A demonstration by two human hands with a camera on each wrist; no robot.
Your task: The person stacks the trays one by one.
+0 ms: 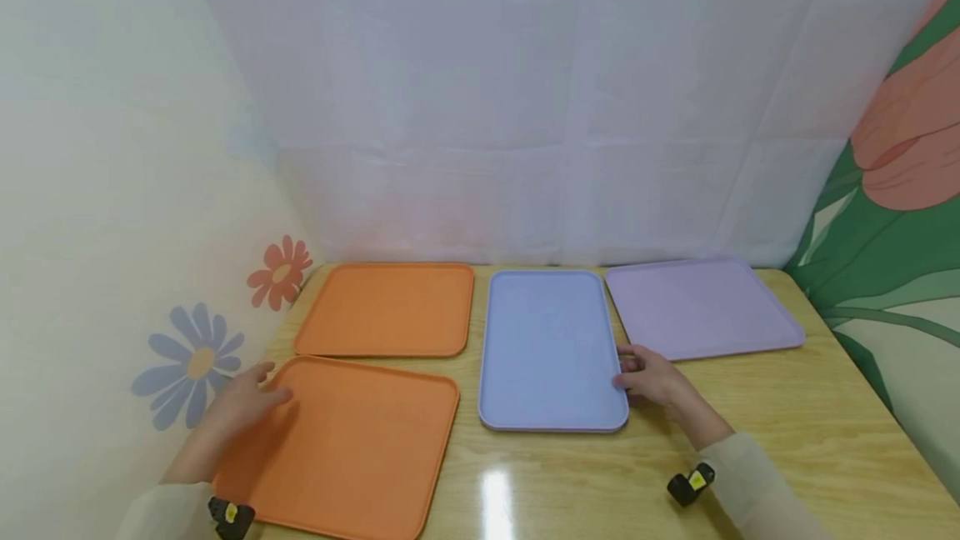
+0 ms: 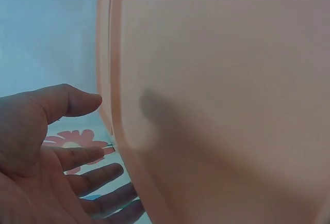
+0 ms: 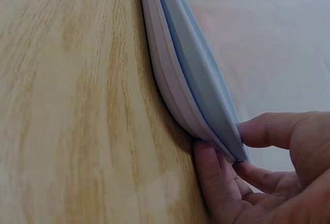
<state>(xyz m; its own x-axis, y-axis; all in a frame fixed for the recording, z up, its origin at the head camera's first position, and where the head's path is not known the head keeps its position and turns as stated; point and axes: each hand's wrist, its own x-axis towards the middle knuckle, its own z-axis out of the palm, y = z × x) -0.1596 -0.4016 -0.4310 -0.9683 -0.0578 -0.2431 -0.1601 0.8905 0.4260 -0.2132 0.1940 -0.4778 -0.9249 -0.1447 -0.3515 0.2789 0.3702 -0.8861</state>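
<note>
A light blue tray (image 1: pixel 551 340) lies lengthwise in the middle of the table. My right hand (image 1: pixel 656 380) pinches its right edge near the front corner. In the right wrist view the thumb is on the rim of the blue tray (image 3: pixel 198 64), with fingers at the edge and below. Directly under it shows a pale purple tray (image 3: pixel 167 79), stacked with it. My left hand (image 1: pixel 243 407) is at the left edge of the front orange tray (image 1: pixel 352 448). Its thumb and fingers are spread in the left wrist view, holding nothing, and a shadow falls on the tray.
Another orange tray (image 1: pixel 390 311) lies behind the front one, at the back left. On the back right a purple tray (image 1: pixel 701 307) sits slightly turned. A white cloth (image 1: pixel 450 107) hangs behind the wooden table (image 1: pixel 795 415), and flower-painted walls stand on both sides.
</note>
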